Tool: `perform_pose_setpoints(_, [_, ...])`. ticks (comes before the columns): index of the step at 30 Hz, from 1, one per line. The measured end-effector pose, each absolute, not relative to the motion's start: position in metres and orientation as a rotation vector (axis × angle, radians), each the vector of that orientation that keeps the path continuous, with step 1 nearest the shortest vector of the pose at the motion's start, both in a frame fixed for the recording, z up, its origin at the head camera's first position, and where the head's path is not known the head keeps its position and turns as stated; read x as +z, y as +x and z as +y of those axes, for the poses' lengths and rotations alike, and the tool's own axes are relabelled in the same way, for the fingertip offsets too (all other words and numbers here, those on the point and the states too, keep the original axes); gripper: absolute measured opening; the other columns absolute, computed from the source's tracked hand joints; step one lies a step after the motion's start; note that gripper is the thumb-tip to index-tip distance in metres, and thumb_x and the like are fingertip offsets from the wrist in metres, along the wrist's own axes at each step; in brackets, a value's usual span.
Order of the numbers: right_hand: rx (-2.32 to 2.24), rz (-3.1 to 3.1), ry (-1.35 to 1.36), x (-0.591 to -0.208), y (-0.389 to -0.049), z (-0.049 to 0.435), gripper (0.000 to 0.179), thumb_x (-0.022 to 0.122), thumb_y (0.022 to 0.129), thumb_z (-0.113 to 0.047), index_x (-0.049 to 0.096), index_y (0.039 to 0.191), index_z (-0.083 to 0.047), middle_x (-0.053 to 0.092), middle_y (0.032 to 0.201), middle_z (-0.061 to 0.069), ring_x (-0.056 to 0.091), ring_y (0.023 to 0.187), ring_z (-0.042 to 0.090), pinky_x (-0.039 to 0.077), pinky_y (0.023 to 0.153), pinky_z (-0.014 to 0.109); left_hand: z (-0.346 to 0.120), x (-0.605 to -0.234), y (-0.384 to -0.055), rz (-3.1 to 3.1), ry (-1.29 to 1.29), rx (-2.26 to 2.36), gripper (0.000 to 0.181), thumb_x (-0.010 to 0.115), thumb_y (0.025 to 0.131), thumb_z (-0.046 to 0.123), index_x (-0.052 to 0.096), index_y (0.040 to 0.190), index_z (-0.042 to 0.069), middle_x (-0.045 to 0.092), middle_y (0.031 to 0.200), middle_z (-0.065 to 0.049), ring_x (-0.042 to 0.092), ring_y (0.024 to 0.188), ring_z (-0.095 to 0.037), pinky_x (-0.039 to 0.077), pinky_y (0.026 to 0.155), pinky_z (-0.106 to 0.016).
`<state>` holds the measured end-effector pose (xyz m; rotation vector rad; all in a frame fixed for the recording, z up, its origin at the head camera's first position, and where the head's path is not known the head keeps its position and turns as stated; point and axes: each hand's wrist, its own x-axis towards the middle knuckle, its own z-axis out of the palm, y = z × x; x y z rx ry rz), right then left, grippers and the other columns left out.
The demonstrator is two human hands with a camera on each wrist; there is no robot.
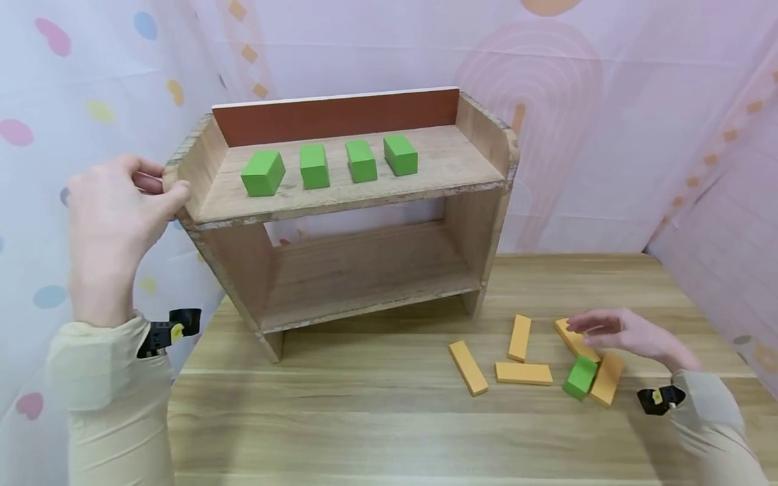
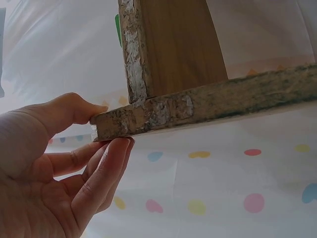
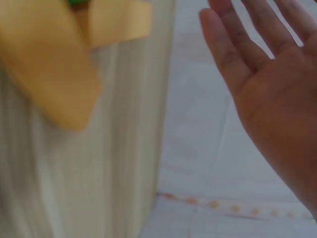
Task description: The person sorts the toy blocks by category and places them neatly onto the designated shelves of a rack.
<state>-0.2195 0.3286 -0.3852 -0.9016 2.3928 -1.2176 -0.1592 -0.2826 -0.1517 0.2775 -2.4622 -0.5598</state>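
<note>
My left hand [image 1: 118,216] pinches the upper left side edge of a two-tier wooden shelf [image 1: 358,202]; the left wrist view shows thumb and fingers on opposite faces of that board [image 2: 148,116]. On the top tier, several green blocks [image 1: 314,166] stand in a row. At the right of the table my right hand [image 1: 632,334] hovers with nothing in it, fingers extended. Just below it lies a green block [image 1: 580,376], beside an orange plank [image 1: 608,379] and another orange plank [image 1: 576,339] partly behind the fingers.
More orange planks lie left of the right hand: one plank [image 1: 469,368] slanted, one [image 1: 519,337] pointing away, one [image 1: 523,373] crosswise. The wooden table [image 1: 377,425] meets a patterned curtain [image 1: 608,135] behind. The shelf's lower tier [image 1: 371,273] is open at the front.
</note>
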Motion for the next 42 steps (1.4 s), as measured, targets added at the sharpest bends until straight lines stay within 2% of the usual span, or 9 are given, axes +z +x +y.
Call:
perform_pose_setpoints(4, [-1.195, 2.256, -0.911, -0.395, -0.22, 0.34, 0.038, 0.057, 0.09, -0.002, 0.049, 0.122, 0.016, 0.062, 0.116, -0.024, 0.056, 0.106, -0.009, 0.047, 0.084, 0.014, -0.283, -0.152, -0.159, -2.46, 0.279, -0.568, 0.047, 0.056, 0.083, 0.034, 0.065, 0.109, -0.004, 0.068, 0.068, -0.004, 0.031, 0.051, 0.022, 0.029, 0.049, -0.009])
perform_pose_setpoints(16, [-1.224, 2.034, -0.927, -0.416, -0.217, 0.347, 0.038, 0.061, 0.086, -0.002, 0.054, 0.121, 0.012, 0.062, 0.117, -0.022, 0.059, 0.103, -0.005, 0.053, 0.079, 0.018, -0.282, -0.154, -0.159, -2.468, 0.264, -0.554, 0.046, 0.055, 0.083, 0.032, 0.065, 0.109, -0.004, 0.068, 0.095, -0.028, 0.039, 0.055, 0.018, 0.029, 0.048, -0.009])
perform_pose_setpoints(21, [-1.171, 2.095, -0.953, -0.414, -0.219, 0.341, 0.036, 0.063, 0.084, -0.004, 0.057, 0.116, 0.009, 0.065, 0.113, -0.014, 0.06, 0.099, -0.003, 0.053, 0.077, 0.02, -0.285, -0.153, -0.16, -2.462, 0.278, -0.56, 0.046, 0.054, 0.082, 0.034, 0.065, 0.109, -0.002, 0.065, 0.063, 0.005, 0.041, 0.056, 0.015, 0.03, 0.054, -0.012])
perform_pose_setpoints(23, [-1.151, 2.124, -0.935, -0.414, -0.219, 0.338, 0.035, 0.065, 0.083, -0.005, 0.058, 0.114, 0.009, 0.065, 0.109, -0.013, 0.06, 0.097, -0.003, 0.053, 0.076, 0.02, -0.285, -0.153, -0.161, -2.457, 0.28, -0.556, 0.046, 0.055, 0.082, 0.035, 0.066, 0.109, -0.001, 0.064, 0.062, 0.007, 0.042, 0.056, 0.015, 0.03, 0.055, -0.013])
perform_pose_setpoints(25, [-1.131, 2.155, -0.896, -0.414, -0.22, 0.335, 0.034, 0.066, 0.083, -0.007, 0.059, 0.112, 0.009, 0.065, 0.107, -0.014, 0.06, 0.095, -0.003, 0.052, 0.075, 0.019, -0.285, -0.152, -0.161, -2.456, 0.276, -0.552, 0.046, 0.055, 0.082, 0.034, 0.066, 0.108, -0.002, 0.069, 0.071, -0.007, 0.041, 0.056, 0.016, 0.03, 0.056, -0.013])
perform_pose_setpoints(27, [-1.113, 2.187, -0.863, -0.414, -0.22, 0.332, 0.033, 0.067, 0.082, -0.008, 0.059, 0.109, 0.009, 0.064, 0.105, -0.015, 0.06, 0.093, -0.003, 0.051, 0.074, 0.019, -0.285, -0.152, -0.161, -2.452, 0.28, -0.547, 0.046, 0.055, 0.082, 0.035, 0.067, 0.107, -0.001, 0.064, 0.062, 0.005, 0.032, 0.051, 0.02, 0.03, 0.053, -0.012])
perform_pose_setpoints(32, [-1.081, 2.189, -0.829, -0.414, -0.219, 0.328, 0.034, 0.069, 0.081, -0.009, 0.057, 0.108, 0.007, 0.063, 0.105, -0.014, 0.06, 0.092, -0.002, 0.051, 0.075, 0.019, -0.283, -0.152, -0.16, -2.45, 0.267, -0.552, 0.046, 0.054, 0.083, 0.033, 0.066, 0.109, -0.003, 0.071, 0.077, -0.013, 0.032, 0.054, 0.018, 0.029, 0.052, -0.011])
perform_pose_setpoints(34, [-1.074, 2.176, -0.837, -0.413, -0.219, 0.327, 0.032, 0.068, 0.08, -0.007, 0.056, 0.108, 0.005, 0.062, 0.106, -0.011, 0.06, 0.092, -0.001, 0.051, 0.074, 0.02, -0.282, -0.152, -0.16, -2.449, 0.261, -0.548, 0.046, 0.054, 0.083, 0.032, 0.065, 0.109, -0.004, 0.068, 0.098, -0.029, 0.031, 0.054, 0.018, 0.029, 0.051, -0.01])
perform_pose_setpoints(42, [-1.053, 2.189, -0.89, -0.411, -0.218, 0.323, 0.031, 0.065, 0.075, 0.001, 0.058, 0.104, -0.002, 0.064, 0.103, -0.003, 0.06, 0.09, 0.001, 0.049, 0.072, 0.021, -0.282, -0.152, -0.159, -2.446, 0.262, -0.557, 0.046, 0.055, 0.083, 0.032, 0.065, 0.109, -0.004, 0.068, 0.097, -0.029, 0.031, 0.052, 0.02, 0.029, 0.049, -0.009])
